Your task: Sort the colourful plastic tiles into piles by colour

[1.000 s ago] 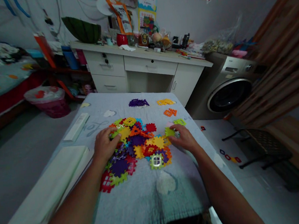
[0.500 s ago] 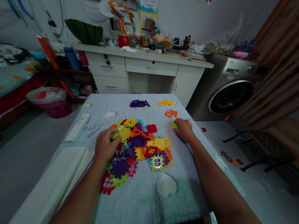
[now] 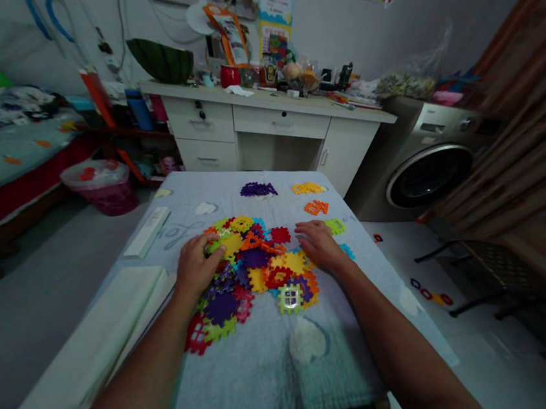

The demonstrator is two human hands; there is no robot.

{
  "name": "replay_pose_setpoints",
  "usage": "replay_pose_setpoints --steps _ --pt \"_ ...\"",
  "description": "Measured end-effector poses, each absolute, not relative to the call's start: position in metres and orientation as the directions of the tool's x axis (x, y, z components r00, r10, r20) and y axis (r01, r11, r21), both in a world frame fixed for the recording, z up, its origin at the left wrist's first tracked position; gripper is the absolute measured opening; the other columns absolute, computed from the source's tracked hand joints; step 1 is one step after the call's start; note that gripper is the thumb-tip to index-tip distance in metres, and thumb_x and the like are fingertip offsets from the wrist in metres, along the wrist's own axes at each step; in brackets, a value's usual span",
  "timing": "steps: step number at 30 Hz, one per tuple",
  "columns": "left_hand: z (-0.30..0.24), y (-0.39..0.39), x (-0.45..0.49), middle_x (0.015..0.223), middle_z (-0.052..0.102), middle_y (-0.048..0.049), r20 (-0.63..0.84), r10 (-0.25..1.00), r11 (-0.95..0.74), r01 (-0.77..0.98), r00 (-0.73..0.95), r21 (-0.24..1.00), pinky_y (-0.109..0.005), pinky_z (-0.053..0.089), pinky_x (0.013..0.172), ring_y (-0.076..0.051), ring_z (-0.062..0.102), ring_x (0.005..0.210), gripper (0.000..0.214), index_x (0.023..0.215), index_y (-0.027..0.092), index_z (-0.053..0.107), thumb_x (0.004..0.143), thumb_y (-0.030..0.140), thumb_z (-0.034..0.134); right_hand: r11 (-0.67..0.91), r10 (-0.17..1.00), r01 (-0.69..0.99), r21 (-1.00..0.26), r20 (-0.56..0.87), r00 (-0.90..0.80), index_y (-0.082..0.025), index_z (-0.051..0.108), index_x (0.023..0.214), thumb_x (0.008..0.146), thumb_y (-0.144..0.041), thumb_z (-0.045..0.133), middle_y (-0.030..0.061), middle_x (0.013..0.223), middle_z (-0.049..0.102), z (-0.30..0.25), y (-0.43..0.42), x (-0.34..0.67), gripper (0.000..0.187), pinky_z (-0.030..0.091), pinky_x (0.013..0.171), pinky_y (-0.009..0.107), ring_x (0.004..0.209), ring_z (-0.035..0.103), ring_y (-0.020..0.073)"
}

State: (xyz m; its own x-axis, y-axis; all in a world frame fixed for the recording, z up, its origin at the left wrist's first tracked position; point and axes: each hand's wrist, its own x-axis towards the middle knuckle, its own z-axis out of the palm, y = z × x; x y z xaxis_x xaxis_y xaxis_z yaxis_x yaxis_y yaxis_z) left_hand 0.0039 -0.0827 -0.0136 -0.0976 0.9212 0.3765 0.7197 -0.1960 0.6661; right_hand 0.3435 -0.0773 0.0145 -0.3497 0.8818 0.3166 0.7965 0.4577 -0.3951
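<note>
A heap of colourful toothed plastic building pieces [image 3: 255, 257] lies mid-table. My left hand [image 3: 198, 262] rests on the heap's left edge, thumb apart from the fingers, touching a light green piece. My right hand [image 3: 320, 245] is over the cloth at the heap's right side, fingers stretched out, holding nothing. Just beyond it lies a light green piece [image 3: 336, 226], and a blue piece [image 3: 347, 251] sits beside the wrist. Farther back are separate groups of orange pieces [image 3: 317, 207], yellow pieces [image 3: 308, 188] and purple pieces [image 3: 258, 189].
A pale cloth [image 3: 271, 374] covers the table. Along its left side are a long white box [image 3: 147, 233] and a folded white sheet [image 3: 97, 340]. Behind stand a cluttered white desk [image 3: 201, 124] and a washing machine [image 3: 424, 156]. A low chair [image 3: 499, 268] is at right.
My right hand has let go of the light green piece, leaving it on the cloth, and has moved left toward the heap. My left hand stays at the heap.
</note>
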Motion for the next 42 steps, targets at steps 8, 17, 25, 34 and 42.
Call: replay_pose_setpoints --steps 8,17,25,34,42 --pt "-0.012 -0.085 0.005 0.112 0.067 -0.0098 0.370 0.924 -0.190 0.721 -0.097 0.666 -0.043 0.043 0.101 -0.028 0.060 0.109 0.037 0.101 0.020 0.067 0.078 0.046 0.054 0.485 0.874 0.789 -0.376 0.219 -0.433 -0.027 0.059 0.131 0.094 -0.021 0.048 0.0047 0.146 0.050 0.004 -0.074 0.327 0.038 0.030 0.106 0.048 0.127 0.041 0.0260" --pt "-0.010 -0.085 0.006 0.112 0.068 -0.0099 0.360 0.928 -0.178 0.730 -0.100 0.660 -0.044 0.042 0.102 -0.029 0.060 0.109 0.037 0.100 0.020 0.067 0.077 0.046 0.054 0.471 0.881 0.780 -0.412 0.262 -0.394 -0.022 0.072 0.095 0.085 -0.016 0.060 0.0074 0.114 0.068 0.004 -0.064 0.328 0.016 0.037 0.102 0.042 0.112 0.055 0.0242" --pt "-0.010 -0.084 0.005 0.110 0.068 -0.0115 0.363 0.928 -0.189 0.737 -0.082 0.649 -0.043 0.044 0.100 -0.029 0.060 0.108 0.039 0.101 0.018 0.067 0.077 0.045 0.054 0.522 0.849 0.745 -0.416 0.336 -0.408 -0.020 0.068 0.084 0.083 -0.014 0.064 0.0083 0.109 0.069 -0.001 -0.061 0.332 0.008 0.039 0.097 0.040 0.105 0.059 0.0238" --pt "-0.011 -0.083 0.005 0.110 0.069 -0.0092 0.378 0.922 -0.196 0.744 -0.081 0.638 -0.044 0.043 0.102 -0.029 0.060 0.108 0.037 0.100 0.019 0.067 0.077 0.045 0.054 0.523 0.852 0.717 -0.461 0.320 -0.415 -0.021 0.067 0.103 0.088 -0.016 0.058 0.0083 0.116 0.069 0.001 -0.064 0.332 0.019 0.038 0.102 0.041 0.113 0.058 0.0228" --pt "-0.012 -0.084 0.005 0.111 0.068 -0.0103 0.369 0.925 -0.180 0.745 -0.094 0.642 -0.045 0.043 0.101 -0.029 0.059 0.108 0.038 0.101 0.019 0.067 0.077 0.045 0.054 0.467 0.884 0.764 -0.445 0.233 -0.405 -0.021 0.065 0.116 0.084 -0.021 0.067 0.0086 0.122 0.068 -0.005 -0.057 0.334 0.032 0.038 0.103 0.043 0.116 0.057 0.0255"
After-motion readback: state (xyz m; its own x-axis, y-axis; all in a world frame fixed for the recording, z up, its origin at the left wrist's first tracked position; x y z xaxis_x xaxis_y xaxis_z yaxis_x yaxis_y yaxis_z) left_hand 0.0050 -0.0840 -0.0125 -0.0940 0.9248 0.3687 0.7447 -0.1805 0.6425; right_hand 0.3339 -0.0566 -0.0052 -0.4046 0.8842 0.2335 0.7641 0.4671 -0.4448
